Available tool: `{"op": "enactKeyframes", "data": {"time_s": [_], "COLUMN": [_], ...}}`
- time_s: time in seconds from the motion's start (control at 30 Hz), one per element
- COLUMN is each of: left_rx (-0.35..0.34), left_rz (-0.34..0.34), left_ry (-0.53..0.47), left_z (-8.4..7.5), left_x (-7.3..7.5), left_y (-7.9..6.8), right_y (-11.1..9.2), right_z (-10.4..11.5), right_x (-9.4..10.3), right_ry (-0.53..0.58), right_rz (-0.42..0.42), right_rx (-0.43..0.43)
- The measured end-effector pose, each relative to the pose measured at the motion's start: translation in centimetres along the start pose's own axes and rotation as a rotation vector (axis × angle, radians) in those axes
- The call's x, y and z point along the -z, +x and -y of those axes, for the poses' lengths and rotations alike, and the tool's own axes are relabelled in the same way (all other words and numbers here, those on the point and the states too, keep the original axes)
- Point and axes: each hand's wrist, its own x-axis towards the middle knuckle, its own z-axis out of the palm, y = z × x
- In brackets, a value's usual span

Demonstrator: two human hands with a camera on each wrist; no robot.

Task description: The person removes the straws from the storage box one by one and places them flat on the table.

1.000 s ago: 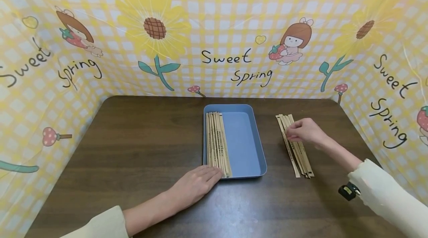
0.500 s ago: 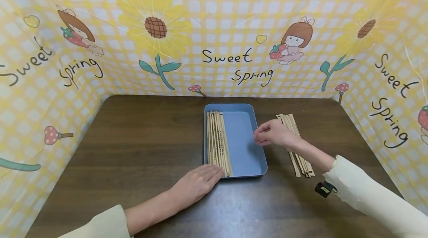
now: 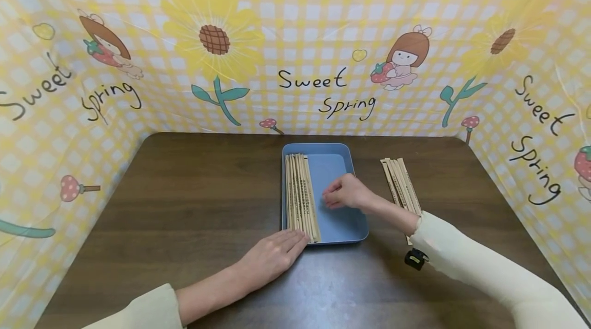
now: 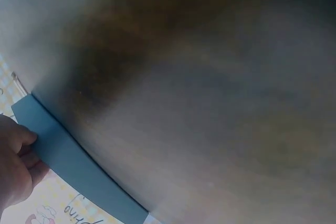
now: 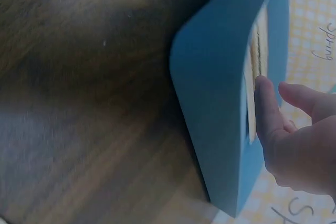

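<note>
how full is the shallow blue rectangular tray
The tray is partly full: thin tan printed sticks line its left, bare bottom shows beside them.

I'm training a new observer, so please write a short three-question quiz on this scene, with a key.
1. Multiple choice: in the head view, where in the tray do its sticks lie?
A) across its far end
B) along its left side
C) along its right side

2. True or false: the left hand is at the tray's near left corner.

3. Short answer: where does the pile outside the tray lie, and what hides part of it in the head view?

Key:
1. B
2. True
3. On the table, to the right of the tray; the right sleeve hides part of it.
</note>
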Motion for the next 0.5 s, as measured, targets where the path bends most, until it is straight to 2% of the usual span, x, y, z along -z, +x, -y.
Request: {"op": "enactKeyframes", "data": {"time_s": [0.17,0.5], "left_rx": [0.007,0.014], "left_rz": [0.000,0.016], "left_ry": [-0.003,-0.011], "left_z": [0.0,-0.1], "left_x": [0.1,-0.1], "left_y": [0.2,0.5], "right_y": [0.8,1.3], "right_z": [-0.5,-0.1], "right_x": [-1.1,-2.2], "right_ry": [0.035,0.001], "right_rz": [-0.001,0.000], "right_rx": [-0.044,-0.073]}}
